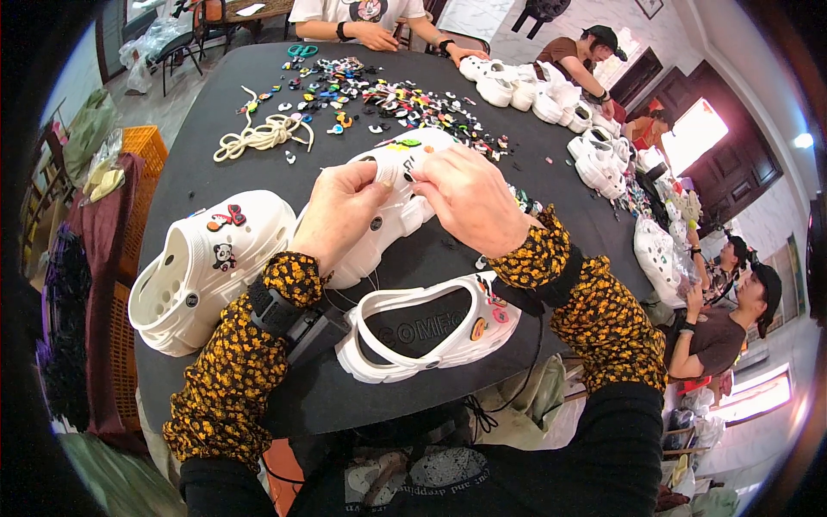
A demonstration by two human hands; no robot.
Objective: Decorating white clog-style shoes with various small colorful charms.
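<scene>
A white clog (pixel 375 246) lies in front of me under both hands, with several coloured charms (pixel 403 145) near its toe. My left hand (pixel 340 211) is closed in a pinch above the clog; what its fingertips hold is hidden. Beside it my right hand (pixel 469 194) pinches a small black-and-white shoe charm (pixel 409 165) against the upper. To the left sits another white clog (pixel 250 220), bearing a panda charm (pixel 224 257) and a red-and-black charm (pixel 226 217). Nearer to me a third white clog (pixel 413 369) carries colourful charms, one round and orange (pixel 479 328).
Many loose charms (pixel 405 99) are scattered over the black table (pixel 198 129). A coiled cream cord (pixel 258 138) and green-handled scissors (pixel 301 51) lie behind the clogs. White clogs (pixel 551 102) line the right edge, where co-workers (pixel 719 323) sit. Another person's hand (pixel 375 36) is across the table.
</scene>
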